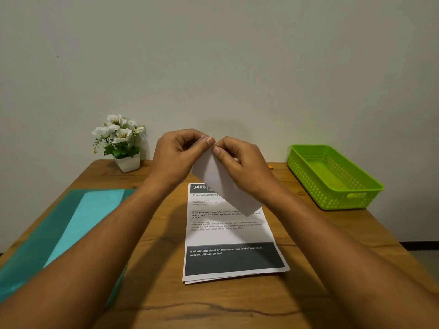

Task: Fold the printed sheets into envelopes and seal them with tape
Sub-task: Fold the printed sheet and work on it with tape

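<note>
Aloft, left hand (180, 150) and right hand (240, 160), fingers (210, 140) tight on the folded sheet (221, 184), top edge hidden behind them.

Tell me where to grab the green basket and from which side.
Grip the green basket by the handle slot cut in its near short wall, coming from the near side and hooking through it. The slot faces the person and nothing blocks it. It probably suits the right hand, though that and the left hand both pinch the folded sheet.
</note>
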A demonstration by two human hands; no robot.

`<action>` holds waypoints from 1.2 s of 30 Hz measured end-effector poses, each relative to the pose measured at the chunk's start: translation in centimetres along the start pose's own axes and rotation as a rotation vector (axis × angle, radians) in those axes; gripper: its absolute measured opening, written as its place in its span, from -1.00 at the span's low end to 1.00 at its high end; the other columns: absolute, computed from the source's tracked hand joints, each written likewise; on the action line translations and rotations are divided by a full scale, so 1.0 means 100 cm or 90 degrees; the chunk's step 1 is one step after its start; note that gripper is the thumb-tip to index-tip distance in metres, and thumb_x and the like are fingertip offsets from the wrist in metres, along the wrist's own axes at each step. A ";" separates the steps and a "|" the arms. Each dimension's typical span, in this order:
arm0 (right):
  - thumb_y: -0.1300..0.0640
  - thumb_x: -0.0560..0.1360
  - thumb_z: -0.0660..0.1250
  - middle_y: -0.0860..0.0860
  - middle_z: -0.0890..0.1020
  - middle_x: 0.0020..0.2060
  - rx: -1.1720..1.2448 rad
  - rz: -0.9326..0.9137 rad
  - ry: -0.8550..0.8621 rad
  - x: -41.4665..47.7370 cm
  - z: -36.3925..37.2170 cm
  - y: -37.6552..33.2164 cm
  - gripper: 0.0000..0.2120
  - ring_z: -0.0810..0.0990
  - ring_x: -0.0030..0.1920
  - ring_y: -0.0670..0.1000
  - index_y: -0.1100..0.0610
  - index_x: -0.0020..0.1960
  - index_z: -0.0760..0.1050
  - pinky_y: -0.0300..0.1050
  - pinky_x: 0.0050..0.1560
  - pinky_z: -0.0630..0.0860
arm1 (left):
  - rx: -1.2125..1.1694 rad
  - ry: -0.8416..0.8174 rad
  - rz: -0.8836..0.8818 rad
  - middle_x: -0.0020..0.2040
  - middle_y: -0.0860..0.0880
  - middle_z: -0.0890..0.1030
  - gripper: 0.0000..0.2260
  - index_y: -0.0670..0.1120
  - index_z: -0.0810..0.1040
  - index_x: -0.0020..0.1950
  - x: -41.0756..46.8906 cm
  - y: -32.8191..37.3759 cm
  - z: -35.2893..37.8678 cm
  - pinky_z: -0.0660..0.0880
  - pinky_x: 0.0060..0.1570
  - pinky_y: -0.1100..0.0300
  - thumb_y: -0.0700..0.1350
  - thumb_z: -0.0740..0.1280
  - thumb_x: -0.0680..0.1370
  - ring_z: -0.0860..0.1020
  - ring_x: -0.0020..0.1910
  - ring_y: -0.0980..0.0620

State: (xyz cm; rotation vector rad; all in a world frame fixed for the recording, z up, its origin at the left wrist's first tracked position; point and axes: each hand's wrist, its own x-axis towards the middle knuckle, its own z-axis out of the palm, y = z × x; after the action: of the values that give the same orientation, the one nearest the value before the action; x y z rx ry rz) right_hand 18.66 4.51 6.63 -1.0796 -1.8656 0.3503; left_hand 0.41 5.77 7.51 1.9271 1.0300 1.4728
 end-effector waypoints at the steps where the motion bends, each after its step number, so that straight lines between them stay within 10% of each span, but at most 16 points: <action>1: 0.07 0.66 0.30 -0.08 0.65 -0.23 -0.007 0.003 -0.009 -0.001 -0.002 0.002 -0.83 0.59 -0.18 -0.03 0.07 -0.05 0.61 -0.07 -0.16 0.46 | -0.018 0.013 -0.010 -0.11 0.03 0.73 -0.83 -0.06 0.74 -0.01 -0.001 -0.001 0.000 0.58 -0.12 0.07 0.02 0.43 0.58 0.66 -0.10 0.07; 13: -0.08 0.59 0.25 -0.06 0.65 -0.23 -0.032 0.122 -0.077 -0.038 -0.027 0.066 -0.75 0.60 -0.15 0.09 0.04 -0.11 0.58 0.14 -0.13 0.52 | -0.139 0.136 -0.140 -0.23 0.14 0.68 -0.87 -0.12 0.70 -0.06 -0.005 -0.029 -0.015 0.44 -0.25 0.41 -0.06 0.46 0.57 0.54 -0.24 0.28; 19: 0.24 0.64 0.35 0.14 0.68 -0.23 0.084 0.195 -0.031 -0.050 -0.035 0.082 -0.82 0.62 -0.20 -0.03 0.24 -0.12 0.61 -0.01 -0.09 0.57 | -0.125 0.174 -0.229 -0.30 0.15 0.66 -0.87 -0.09 0.68 -0.12 -0.022 -0.053 -0.008 0.44 -0.34 0.43 -0.07 0.45 0.58 0.53 -0.33 0.31; 28: 0.28 0.64 0.34 0.09 0.73 -0.17 0.118 0.408 0.089 -0.063 -0.022 0.120 -0.83 0.65 -0.19 -0.01 0.15 -0.06 0.66 -0.18 -0.25 0.54 | 0.008 0.022 -0.353 -0.10 -0.12 0.69 -0.93 0.03 0.65 0.04 -0.058 -0.087 0.012 0.68 -0.14 -0.03 -0.13 0.39 0.62 0.69 -0.13 -0.04; 36: 0.19 0.66 0.30 -0.05 0.70 0.10 -0.151 0.433 0.062 -0.063 -0.010 0.146 -0.79 0.62 0.07 -0.03 0.03 0.19 0.67 0.06 0.13 0.64 | 0.402 -0.242 -0.117 0.48 0.08 0.45 -0.63 0.13 0.47 0.48 -0.069 -0.117 0.033 0.35 0.34 0.00 0.11 0.22 0.67 0.36 0.44 0.03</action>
State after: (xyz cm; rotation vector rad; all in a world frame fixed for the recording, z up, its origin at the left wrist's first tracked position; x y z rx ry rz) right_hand 28.51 7.75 -5.51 -1.8545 -1.4316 0.4558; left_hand -0.47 7.25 -6.38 2.3241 1.5527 0.6732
